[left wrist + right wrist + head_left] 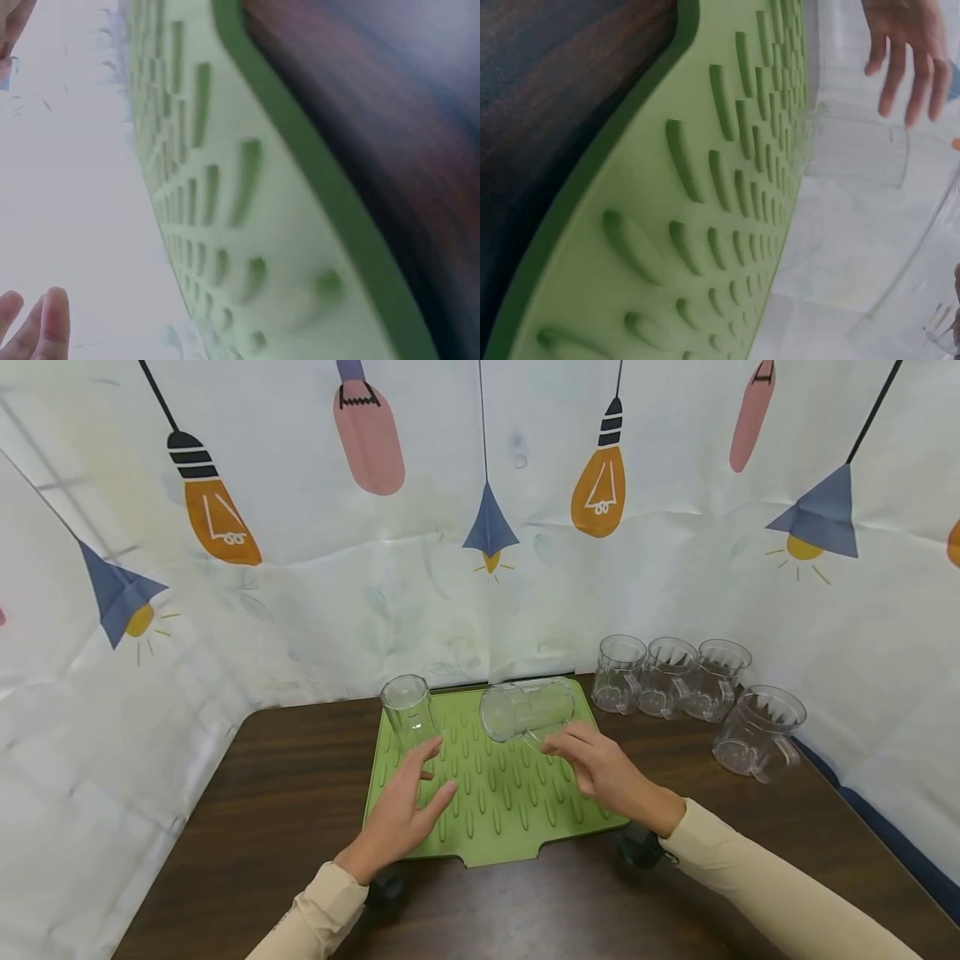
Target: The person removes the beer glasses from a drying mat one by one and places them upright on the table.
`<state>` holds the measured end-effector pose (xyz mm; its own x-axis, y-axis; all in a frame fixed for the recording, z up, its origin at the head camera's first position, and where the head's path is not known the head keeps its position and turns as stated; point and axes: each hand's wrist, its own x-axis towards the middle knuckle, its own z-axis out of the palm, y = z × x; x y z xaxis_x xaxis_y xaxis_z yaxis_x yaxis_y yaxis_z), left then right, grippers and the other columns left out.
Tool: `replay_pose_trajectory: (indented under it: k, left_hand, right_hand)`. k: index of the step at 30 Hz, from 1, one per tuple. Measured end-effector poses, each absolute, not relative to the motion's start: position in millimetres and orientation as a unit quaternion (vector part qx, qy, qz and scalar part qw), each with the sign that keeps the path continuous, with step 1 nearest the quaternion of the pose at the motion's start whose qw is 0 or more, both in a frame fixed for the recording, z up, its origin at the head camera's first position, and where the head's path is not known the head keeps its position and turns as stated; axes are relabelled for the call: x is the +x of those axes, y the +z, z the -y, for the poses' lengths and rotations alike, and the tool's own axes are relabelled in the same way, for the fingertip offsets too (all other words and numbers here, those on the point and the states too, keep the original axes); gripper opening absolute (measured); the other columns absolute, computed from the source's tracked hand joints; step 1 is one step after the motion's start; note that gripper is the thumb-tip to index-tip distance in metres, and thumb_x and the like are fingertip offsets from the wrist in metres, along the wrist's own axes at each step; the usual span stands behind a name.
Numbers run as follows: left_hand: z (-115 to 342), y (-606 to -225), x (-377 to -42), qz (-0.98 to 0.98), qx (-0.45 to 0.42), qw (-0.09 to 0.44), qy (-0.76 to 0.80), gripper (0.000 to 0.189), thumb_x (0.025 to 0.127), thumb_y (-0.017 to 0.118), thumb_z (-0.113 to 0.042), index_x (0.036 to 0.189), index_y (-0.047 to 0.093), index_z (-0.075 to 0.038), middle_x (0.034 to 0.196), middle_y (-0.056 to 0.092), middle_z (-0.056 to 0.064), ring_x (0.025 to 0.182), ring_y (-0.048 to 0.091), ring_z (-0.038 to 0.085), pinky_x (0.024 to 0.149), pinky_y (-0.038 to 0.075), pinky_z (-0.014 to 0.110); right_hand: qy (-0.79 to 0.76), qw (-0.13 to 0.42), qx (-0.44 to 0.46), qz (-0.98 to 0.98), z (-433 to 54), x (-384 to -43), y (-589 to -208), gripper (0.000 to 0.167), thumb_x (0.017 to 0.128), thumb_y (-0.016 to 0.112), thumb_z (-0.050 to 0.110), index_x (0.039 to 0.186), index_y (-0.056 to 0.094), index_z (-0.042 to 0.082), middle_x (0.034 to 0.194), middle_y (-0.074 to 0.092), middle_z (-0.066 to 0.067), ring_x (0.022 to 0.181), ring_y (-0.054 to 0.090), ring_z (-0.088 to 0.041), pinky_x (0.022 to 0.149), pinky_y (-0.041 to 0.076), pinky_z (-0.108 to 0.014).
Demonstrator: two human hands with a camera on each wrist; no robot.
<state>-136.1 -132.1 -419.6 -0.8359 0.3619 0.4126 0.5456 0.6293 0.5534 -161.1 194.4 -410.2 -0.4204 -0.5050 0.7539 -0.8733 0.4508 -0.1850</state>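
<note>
My right hand (pixel 606 772) grips the handle of a clear glass mug (pixel 528 706). The mug lies tipped on its side in the air above a green drying mat (pixel 487 810), its open end hard to make out. My left hand (pixel 401 814) is open, fingers spread, over the mat's left part. Just beyond it stands a clear glass (pixel 408 710) on the mat; whether it has a handle cannot be seen. In the right wrist view the left hand (pixel 911 52) hangs apart from that standing glass (pixel 859 154). Left fingertips (pixel 54 322) show in the left wrist view.
Several clear mugs stand at the right: a row by the curtain (pixel 671 681) and a nearer mug (pixel 756 735) by the table's right edge. The mat has raised ridges and lies on a dark wooden table (pixel 300 793). A printed curtain hangs close behind.
</note>
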Motion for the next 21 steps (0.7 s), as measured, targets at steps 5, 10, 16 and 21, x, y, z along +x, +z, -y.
replay_pose_trajectory:
  k: [5,10,16,21]
  left_hand:
    - [122.9,-419.5,-137.3,0.87,-0.244,0.12,-0.411,0.069,0.103,0.066,-0.025,0.162,0.029,-0.018,0.157,0.046,0.011,0.131,0.061,0.029,0.095,0.06,0.048]
    - [113.3,-419.5,-138.2,0.855,-0.243,0.108,-0.446,0.072,0.102,0.067,-0.024,0.162,0.026,-0.018,0.163,0.037,0.01,0.14,0.056,0.031,0.095,0.06,0.043]
    - [101.5,-416.6,-138.7,0.843,-0.227,0.08,-0.481,0.077,0.1,0.07,-0.028,0.162,0.024,-0.027,0.164,0.034,0.009,0.14,0.054,0.033,0.093,0.061,0.048]
    - [91.2,-416.2,-138.4,0.833,-0.22,0.073,-0.502,0.082,0.097,0.074,-0.027,0.162,0.024,-0.025,0.163,0.035,0.012,0.14,0.055,0.035,0.091,0.062,0.05]
  right_hand:
    - [0.267,0.327,0.454,0.785,-193.8,-157.3,-414.6,0.031,0.101,0.05,-0.012,0.111,0.072,0.008,0.101,0.069,-0.002,0.091,0.061,-0.014,0.081,0.053,-0.023]
    - [0.251,0.33,0.461,0.785,-195.9,-151.2,-418.8,0.039,0.11,0.033,0.005,0.111,0.072,0.009,0.102,0.07,-0.001,0.092,0.062,-0.013,0.083,0.052,-0.024]
    - [0.248,0.331,0.458,0.787,-197.5,-144.5,-424.3,0.044,0.109,0.029,0.002,0.112,0.072,0.009,0.102,0.069,0.0,0.092,0.061,-0.015,0.085,0.051,-0.025]
    - [0.245,0.334,0.45,0.791,-196.8,-140.3,-428.2,0.044,0.108,0.029,0.0,0.113,0.072,0.009,0.103,0.069,0.001,0.092,0.06,-0.014,0.085,0.051,-0.028]
